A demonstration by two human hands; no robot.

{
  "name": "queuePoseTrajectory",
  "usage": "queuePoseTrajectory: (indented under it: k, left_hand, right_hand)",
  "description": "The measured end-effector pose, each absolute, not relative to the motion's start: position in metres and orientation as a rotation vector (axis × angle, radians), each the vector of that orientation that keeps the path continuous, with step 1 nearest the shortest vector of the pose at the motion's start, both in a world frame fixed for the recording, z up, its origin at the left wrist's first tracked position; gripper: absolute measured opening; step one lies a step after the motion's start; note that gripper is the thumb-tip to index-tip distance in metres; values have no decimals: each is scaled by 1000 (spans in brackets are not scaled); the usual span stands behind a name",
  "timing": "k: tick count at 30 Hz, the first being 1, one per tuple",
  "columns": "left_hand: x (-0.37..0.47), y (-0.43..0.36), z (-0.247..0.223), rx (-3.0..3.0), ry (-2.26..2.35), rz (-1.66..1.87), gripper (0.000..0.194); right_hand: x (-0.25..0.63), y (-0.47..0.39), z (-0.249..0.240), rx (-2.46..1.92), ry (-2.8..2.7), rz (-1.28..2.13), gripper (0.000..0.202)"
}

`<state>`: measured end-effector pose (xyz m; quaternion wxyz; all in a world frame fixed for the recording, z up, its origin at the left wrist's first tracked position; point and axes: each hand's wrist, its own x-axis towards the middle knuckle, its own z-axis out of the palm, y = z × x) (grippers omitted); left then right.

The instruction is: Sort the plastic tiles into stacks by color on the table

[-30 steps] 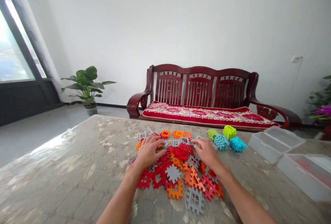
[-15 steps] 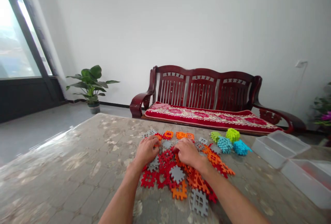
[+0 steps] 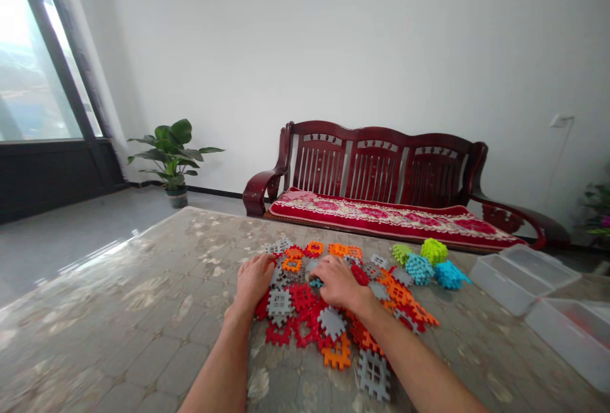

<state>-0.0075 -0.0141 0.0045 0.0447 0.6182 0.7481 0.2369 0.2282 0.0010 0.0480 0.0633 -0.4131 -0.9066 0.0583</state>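
Note:
A pile of flat plastic interlocking building tiles with notched edges, red, orange and grey, lies before me on the table. My left hand rests at the pile's left edge, its fingers loosely bent and apart over a red tile. Over the middle of the pile, my right hand has its fingers curled down onto a small teal tile; the fingertips are partly hidden. Between the hands lie an orange tile and a grey window tile. Another grey window tile lies at the near edge.
Right of the pile sit blue stacks and a lime-green stack of tiles. Clear plastic boxes stand at the table's right. A patterned cloth covers the table; behind it is a wooden bench.
My left hand has moved left, uncovering orange and grey tiles. Tiles between the hands have shifted, and teal now shows under my right fingers. The view has turned slightly left.

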Motion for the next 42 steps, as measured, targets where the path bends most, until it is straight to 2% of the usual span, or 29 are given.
queuePoseTrajectory:
  k: [6,11,14,20,23,28,33,42]
  left_hand:
    - [-8,-12,4,1862,2288,728,38]
    - [-6,-14,7,1859,2306,703,39]
    - [-6,-13,7,1862,2296,710,39]
    - [-9,-10,3,1861,2269,727,39]
    - [-8,-10,3,1862,2282,723,39]
    - [-7,-11,5,1871,2286,720,39]
    - [-6,-12,5,1895,2297,695,39]
    - [-4,-13,6,1900,2306,689,40]
  right_hand:
    - [219,2,54,-1171,-2878,-112,16]
    - [215,3,52,-1134,-2889,-221,15]
    - [214,4,52,-1159,-2765,-89,15]
    - [230,20,58,-1342,-2116,347,22]
    - [246,28,56,-1358,-2020,445,26]
    - [252,22,47,-1344,-2184,429,26]
    - [238,7,48,-1159,-2608,201,34]
    - [226,4,53,-1020,-2909,-122,13]
